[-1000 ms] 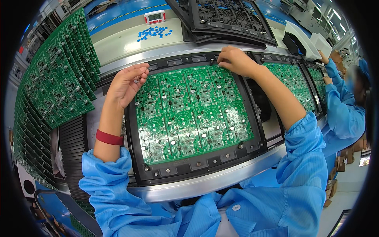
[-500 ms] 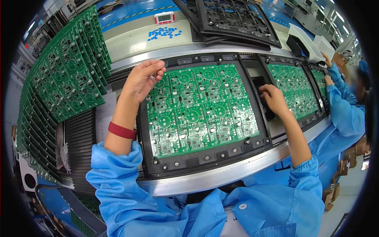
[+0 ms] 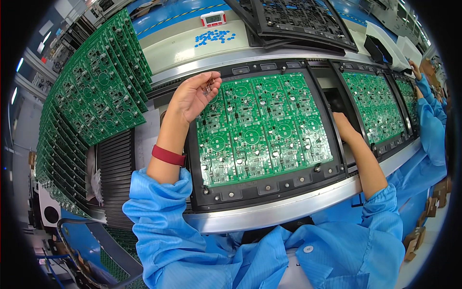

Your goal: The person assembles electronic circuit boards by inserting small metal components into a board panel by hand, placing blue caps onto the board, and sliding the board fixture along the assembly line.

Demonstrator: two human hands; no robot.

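Note:
My left hand (image 3: 196, 95), a red band on its wrist, hovers over the far left corner of a green circuit board panel (image 3: 262, 130). Its fingers are curled around a few small electronic components (image 3: 209, 88) with shiny metal parts, whose exact kind is too small to tell. The panel lies in a black carrier frame (image 3: 262, 187). To the right, my right hand (image 3: 344, 127) dips into the gap between this frame and another black frame with a green panel (image 3: 373, 108). A dark container (image 3: 335, 100) sits in that gap. The right fingers are hidden.
Many green panels stand upright in a black rack (image 3: 114, 161) at left. Beyond the metal rail (image 3: 274, 205) are blue pieces (image 3: 214, 37), a timer (image 3: 213, 19) and stacked black frames (image 3: 298, 21). A co-worker's blue sleeve (image 3: 430, 127) is at far right beside white bins (image 3: 385, 45).
My right hand has lowered into the gap between the frames, and its fingers have gone out of sight. The left hand still holds the components over the panel's corner. The whole view has shifted slightly.

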